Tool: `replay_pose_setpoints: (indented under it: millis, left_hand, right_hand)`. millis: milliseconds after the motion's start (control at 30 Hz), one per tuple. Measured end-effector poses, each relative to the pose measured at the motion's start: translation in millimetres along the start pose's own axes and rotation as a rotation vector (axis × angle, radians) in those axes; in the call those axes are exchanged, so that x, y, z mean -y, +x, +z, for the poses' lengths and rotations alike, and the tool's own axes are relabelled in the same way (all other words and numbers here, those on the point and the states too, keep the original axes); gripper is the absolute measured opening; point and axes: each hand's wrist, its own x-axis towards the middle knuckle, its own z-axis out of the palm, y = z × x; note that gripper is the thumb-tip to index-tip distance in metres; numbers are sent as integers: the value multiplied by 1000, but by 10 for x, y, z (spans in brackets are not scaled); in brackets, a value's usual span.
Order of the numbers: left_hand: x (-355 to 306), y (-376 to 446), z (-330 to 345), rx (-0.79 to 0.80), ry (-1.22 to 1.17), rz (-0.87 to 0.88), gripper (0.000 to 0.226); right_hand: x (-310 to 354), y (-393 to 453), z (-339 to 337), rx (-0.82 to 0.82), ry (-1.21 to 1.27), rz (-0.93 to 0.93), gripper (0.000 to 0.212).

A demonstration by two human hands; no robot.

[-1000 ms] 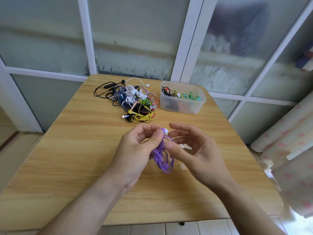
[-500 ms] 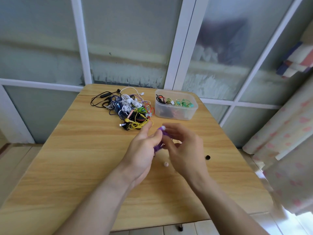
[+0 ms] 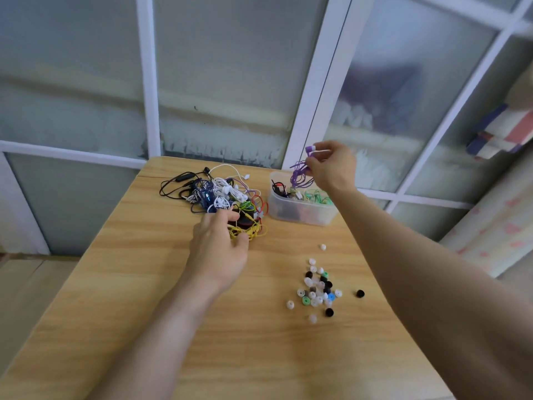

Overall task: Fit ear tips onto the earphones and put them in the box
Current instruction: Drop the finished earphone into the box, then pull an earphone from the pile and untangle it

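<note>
Two hands, well apart. Right hand (image 3: 331, 166) pinches purple wired earphones (image 3: 300, 174), raised directly above the clear plastic rectangular box (image 3: 302, 210), cord dangling into it. Left hand (image 3: 220, 243), fingers loosely spread, rests on the yellow cable of a tangled multicoloured earphone pile (image 3: 225, 197) left of the box. Loose silicone ear tips (image 3: 318, 290) lie scattered nearer the person than the box, on the wooden tabletop (image 3: 129, 284).

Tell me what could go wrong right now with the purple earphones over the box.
The right hand pinches the purple earphones above the clear plastic box; dangling loops could catch its rim and spill out. The left hand reaching into the tangled pile of earphones may drag several cords along.
</note>
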Motion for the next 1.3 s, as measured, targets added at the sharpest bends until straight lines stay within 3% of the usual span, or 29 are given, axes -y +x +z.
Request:
replay_pose_setpoints:
  millis: [67,167,233,333,400,500,567,667,733,867,967,1100,1200,1300]
  left_hand:
    - [35,24,-1,62,80,-18,42]
    - [97,41,25,191,209,-23,56]
    - [128,43,35,256,270,-30,62]
    - [140,45,28,270,274,-30,64]
    - [143,49,15,254,235,-31,63]
    - [146,51,-9,227,200,-36,61]
    - [133,47,-21,210,181,-44,60]
    - [139,53,-58,171,160,-52,56]
    - [149,68,-86,121,147,-70,52]
    - [125,104,-113,-10,51,-112,43]
    - [77,105,-149,-144,-44,-43,34]
    - [22,92,-194,-262,-144,10,24]
    - [-20,71,-225,-274,-285,-19,16]
    - [-116,14,-251,-84,-614,-131,21]
  right_hand:
    - [-128,139,95,43,-178,42,19]
    - [-237,226,183,252,-631,66,7]
    - [-192,226,202,323,-846,61,26]
    - [-45,175,236,220,-907,-63,8]
    - [55,90,348,150,-812,-269,25]
    - [232,-168,676,409,-629,-442,24]
    - [258,-288,929,591,-711,-431,26]
    - [152,-316,1202,619,-921,-379,34]
    - [84,-324,1265,550,-934,-362,26]
    - [-15,-349,1264,395,-675,-285,18]
    - [5,-406,1145,239,-402,-268,18]
    - [147,-604,873,167,-142,-176,21]
    - [251,-877,644,276,236,2,20]
    - [292,-1268,368,486,561,206,20]
